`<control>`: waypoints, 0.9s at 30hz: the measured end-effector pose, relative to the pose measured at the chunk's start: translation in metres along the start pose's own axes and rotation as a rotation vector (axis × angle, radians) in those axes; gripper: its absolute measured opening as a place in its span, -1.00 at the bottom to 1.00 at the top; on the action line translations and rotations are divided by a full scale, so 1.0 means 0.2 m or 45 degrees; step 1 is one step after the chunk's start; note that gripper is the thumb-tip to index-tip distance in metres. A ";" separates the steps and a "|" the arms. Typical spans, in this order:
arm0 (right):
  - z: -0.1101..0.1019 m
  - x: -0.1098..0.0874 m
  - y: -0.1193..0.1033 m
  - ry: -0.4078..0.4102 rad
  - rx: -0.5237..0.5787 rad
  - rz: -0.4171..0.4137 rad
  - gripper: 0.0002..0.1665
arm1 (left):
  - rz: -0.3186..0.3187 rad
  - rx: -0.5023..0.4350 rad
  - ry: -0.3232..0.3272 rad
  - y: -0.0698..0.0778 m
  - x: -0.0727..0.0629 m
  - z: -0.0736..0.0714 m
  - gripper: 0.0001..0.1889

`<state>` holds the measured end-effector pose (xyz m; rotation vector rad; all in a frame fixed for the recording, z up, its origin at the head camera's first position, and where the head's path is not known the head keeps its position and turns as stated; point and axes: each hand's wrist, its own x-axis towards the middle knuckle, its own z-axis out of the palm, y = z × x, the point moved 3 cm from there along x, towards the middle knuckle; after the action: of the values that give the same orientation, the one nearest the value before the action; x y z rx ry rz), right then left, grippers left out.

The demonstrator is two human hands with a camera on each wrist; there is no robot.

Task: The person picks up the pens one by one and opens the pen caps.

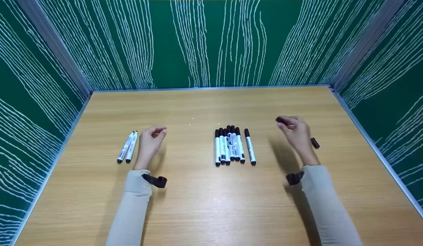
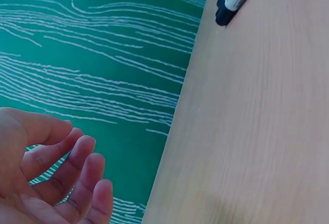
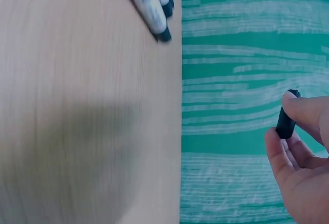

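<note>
Between thumb and fingertips my right hand [image 1: 296,134] pinches a black marker cap [image 3: 286,120], held above the right part of the table. A second black cap [image 1: 314,143] lies on the wood just right of that wrist. My left hand [image 1: 150,143] hovers with nothing in it, its fingers loosely bent in the left wrist view. Left of it, two uncapped white markers [image 1: 128,147] lie side by side, dark tips pointing away. A row of capped white markers [image 1: 228,145] with black caps lies mid-table, and one capped marker [image 1: 250,147] rests slightly apart on its right.
Green panels with white wavy lines [image 1: 232,44] rise behind the wooden table [image 1: 211,205] and along both sides. Tiny pale specks [image 1: 190,124] dot the wood beyond the row. Each sleeve carries a black strap, such as the left strap [image 1: 155,180].
</note>
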<state>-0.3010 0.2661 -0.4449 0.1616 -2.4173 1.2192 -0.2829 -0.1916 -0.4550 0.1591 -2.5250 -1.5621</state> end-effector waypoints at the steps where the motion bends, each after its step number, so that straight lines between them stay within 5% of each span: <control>1: -0.02 0.00 0.02 0.017 -0.010 0.018 -0.66 | -0.001 -0.011 -0.006 0.00 0.00 0.01 -0.73; 6: -0.13 0.01 0.12 0.038 -0.010 0.132 -0.64 | -0.006 -0.072 -0.062 0.01 -0.01 0.09 -0.73; 15: -0.31 -0.03 0.30 -0.085 -0.084 0.483 -0.40 | -0.025 -0.150 -0.137 0.04 -0.04 0.20 -0.71; 27: -0.40 -0.09 0.52 -0.175 -0.100 0.769 -0.41 | -0.076 -0.253 -0.217 0.06 -0.05 0.32 -0.69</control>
<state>-0.2897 0.3908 -0.4881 -0.5651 -2.7296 1.3802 -0.2859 -0.1287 -0.4741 0.0790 -2.4873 -1.9142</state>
